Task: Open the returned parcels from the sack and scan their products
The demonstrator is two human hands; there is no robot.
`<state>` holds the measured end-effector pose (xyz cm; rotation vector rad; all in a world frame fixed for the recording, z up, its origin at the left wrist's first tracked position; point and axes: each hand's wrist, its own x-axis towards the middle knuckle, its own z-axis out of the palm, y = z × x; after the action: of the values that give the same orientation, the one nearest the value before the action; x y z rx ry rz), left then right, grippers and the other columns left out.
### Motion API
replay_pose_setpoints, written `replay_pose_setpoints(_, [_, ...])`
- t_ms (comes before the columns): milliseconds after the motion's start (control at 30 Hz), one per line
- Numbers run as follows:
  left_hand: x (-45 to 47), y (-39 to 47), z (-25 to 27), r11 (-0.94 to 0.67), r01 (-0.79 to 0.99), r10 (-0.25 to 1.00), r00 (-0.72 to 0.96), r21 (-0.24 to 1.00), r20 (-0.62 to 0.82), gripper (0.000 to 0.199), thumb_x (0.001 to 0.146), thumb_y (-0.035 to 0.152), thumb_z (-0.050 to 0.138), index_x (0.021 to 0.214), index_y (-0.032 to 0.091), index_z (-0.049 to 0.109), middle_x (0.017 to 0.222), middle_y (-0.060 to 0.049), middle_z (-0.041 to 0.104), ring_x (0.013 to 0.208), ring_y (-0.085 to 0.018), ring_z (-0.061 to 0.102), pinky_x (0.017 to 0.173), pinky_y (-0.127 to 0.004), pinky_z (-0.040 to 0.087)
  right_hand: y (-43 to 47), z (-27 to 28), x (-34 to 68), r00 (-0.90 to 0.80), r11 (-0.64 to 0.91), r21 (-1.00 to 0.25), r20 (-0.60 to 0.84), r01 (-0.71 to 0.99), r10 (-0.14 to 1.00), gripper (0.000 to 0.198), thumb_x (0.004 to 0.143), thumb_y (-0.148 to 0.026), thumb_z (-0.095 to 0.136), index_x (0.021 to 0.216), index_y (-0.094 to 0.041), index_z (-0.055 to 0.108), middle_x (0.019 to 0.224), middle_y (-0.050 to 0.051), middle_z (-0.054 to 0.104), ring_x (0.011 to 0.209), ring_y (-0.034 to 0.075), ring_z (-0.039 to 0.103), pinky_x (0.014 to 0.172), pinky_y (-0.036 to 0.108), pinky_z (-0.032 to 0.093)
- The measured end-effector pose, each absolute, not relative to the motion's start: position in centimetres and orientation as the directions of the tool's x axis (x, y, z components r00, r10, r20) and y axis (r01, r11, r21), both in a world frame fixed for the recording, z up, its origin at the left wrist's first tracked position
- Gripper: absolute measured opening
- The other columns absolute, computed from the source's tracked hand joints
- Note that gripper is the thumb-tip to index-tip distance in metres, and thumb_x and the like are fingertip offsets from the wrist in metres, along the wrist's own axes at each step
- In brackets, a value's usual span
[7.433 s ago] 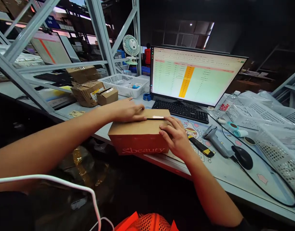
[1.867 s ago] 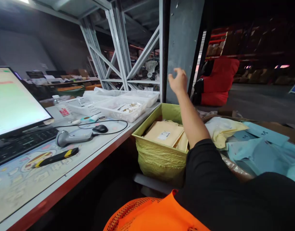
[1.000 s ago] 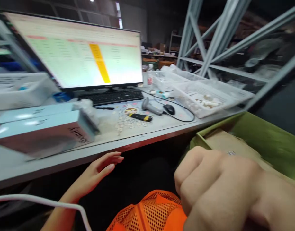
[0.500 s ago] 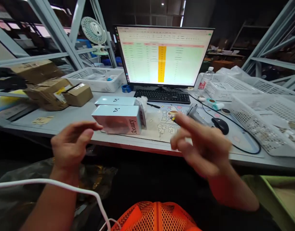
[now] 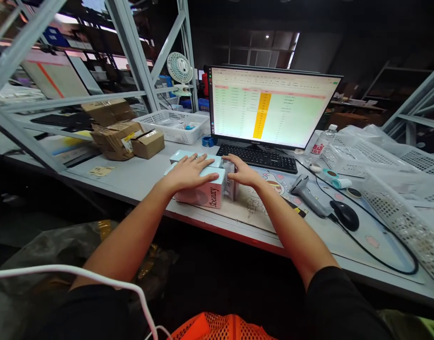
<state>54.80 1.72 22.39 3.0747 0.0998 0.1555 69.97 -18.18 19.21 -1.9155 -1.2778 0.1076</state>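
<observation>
Two light blue boxes sit side by side on the tabletop [image 5: 142,177], in the middle of the frame. The front box [image 5: 217,191] has a pink side with black letters near its right end. The back box [image 5: 177,155] is just behind it, a bit higher in the frame. Both are longer than they are wide. Their long way goes from left to right across the frame and dips a little at the right.

The left hand [image 5: 190,174] lies flat on top of them with its fingers spread. Its fingers point up the frame over the back box, and its thumb is over the front box. The right hand [image 5: 243,174] is at the right end of the boxes, bent around a shiny packet [image 5: 230,188] that stands there. Its fingers and thumb are apart, but I cannot tell if they squeeze the packet. The boxes are right under the left hand and to the left of the right hand, so the left hand is nearer to them. The two hands do not touch each other.

A black keyboard [image 5: 263,159] is behind the right hand. A gray scanner [image 5: 311,198] and a black mouse [image 5: 344,216] lie toward the right of the frame.
</observation>
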Motion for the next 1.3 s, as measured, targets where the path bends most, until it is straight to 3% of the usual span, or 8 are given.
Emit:
replay_pose_setpoints(167, [54.1,1.8,22.2,-0.994,0.07,0.078,0.992,0.079,0.103,0.089,0.099,0.083,0.029,0.17,0.029,0.035,0.178,-0.008,0.023,0.164,-0.04,0.02,0.131,-0.058,0.014,-19.4,17.4,72.0,0.75,-0.377,-0.691,0.37,0.616,0.548,0.045,0.07,-0.018,0.068,0.114,-0.023,0.072,0.121,0.007,0.068,0.117,0.028,0.064,0.113,0.046,0.049])
replay_pose_setpoints(400, [54.4,1.5,22.0,-0.995,0.063,0.074,0.988,0.081,0.134,0.087,0.1,0.083,0.029,0.168,0.029,0.039,0.178,-0.008,0.025,0.164,-0.04,0.021,0.131,-0.062,0.014,-26.5,16.6,74.1,0.949,-0.627,-0.713,0.204,0.313,0.241,0.052,0.08,-0.028,0.071,0.131,-0.016,0.068,0.128,0.014,0.073,0.116,0.029,0.069,0.106,0.042,0.053])
replay_pose_setpoints(533, [53.7,1.4,22.0,-0.995,0.036,0.062,0.958,0.094,0.281,0.084,0.101,0.08,0.032,0.164,0.027,0.046,0.178,-0.007,0.025,0.165,-0.038,0.016,0.132,-0.064,0.007,-32.3,18.5,74.7,0.94,-0.782,-0.532,0.267,0.326,0.211,0.053,0.09,-0.04,0.071,0.137,-0.015,0.069,0.136,0.019,0.071,0.129,0.035,0.064,0.116,0.047,0.045])
replay_pose_setpoints(633, [51.6,2.6,22.0,-0.995,-0.024,0.019,0.897,0.093,0.441,0.082,0.098,0.08,0.043,0.161,0.028,0.05,0.176,-0.006,0.03,0.165,-0.038,0.017,0.133,-0.063,0.004,-37.5,19.3,74.5,0.939,-0.891,-0.351,0.286,0.29,0.193,0.053,0.097,-0.043,0.062,0.143,-0.015,0.065,0.134,0.02,0.071,0.126,0.036,0.067,0.11,0.046,0.049])
replay_pose_setpoints(733, [49.2,5.2,21.5,-0.997,0.002,0.037,0.896,0.081,0.442,0.09,0.087,0.082,0.062,0.16,0.032,0.049,0.177,-0.005,0.029,0.165,-0.042,0.013,0.133,-0.066,0.007,-41.5,18.4,73.5,0.963,-0.945,-0.233,0.197,0.23,0.186,0.058,0.096,-0.046,0.064,0.144,-0.014,0.063,0.134,0.024,0.07,0.126,0.04,0.066,0.104,0.048,0.052])
replay_pose_setpoints(900, [46.7,7.9,19.7,-0.992,0.018,0.051,0.964,0.126,0.262,0.097,0.082,0.073,0.073,0.161,0.026,0.044,0.177,-0.012,0.025,0.163,-0.047,0.017,0.129,-0.064,0.027,-43.0,15.4,72.2,0.983,-0.975,-0.129,0.04,0.182,0.178,0.061,0.094,-0.045,0.066,0.143,-0.01,0.06,0.13,0.027,0.07,0.122,0.042,0.068,0.095,0.047,0.054])
replay_pose_setpoints(1100, [43.2,6.4,19.4,-0.99,-0.003,0.05,0.928,0.141,0.369,0.075,0.087,0.044,0.076,0.154,0.026,0.046,0.141,-0.016,0.05,0.13,-0.043,0.057,0.11,-0.065,0.051,-40.8,14.6,71.8,0.995,-0.995,-0.02,0.012,0.094,0.094,0.055,0.096,-0.041,0.063,0.139,-0.008,0.057,0.132,0.025,0.068,0.122,0.039,0.067,0.094,0.043,0.053])
replay_pose_setpoints(1300, [39.7,2.6,18.0,-0.956,-0.292,-0.241,0.722,-0.03,0.648,0.07,0.088,0.007,0.069,0.149,0.033,0.047,0.143,-0.014,0.049,0.145,-0.042,0.048,0.119,-0.063,0.048,-41.0,16.6,71.5,0.997,-0.995,-0.068,0.001,0.072,0.072,0.046,0.096,-0.039,0.06,0.128,-0.006,0.065,0.125,0.027,0.07,0.118,0.041,0.068,0.09,0.044,0.054])
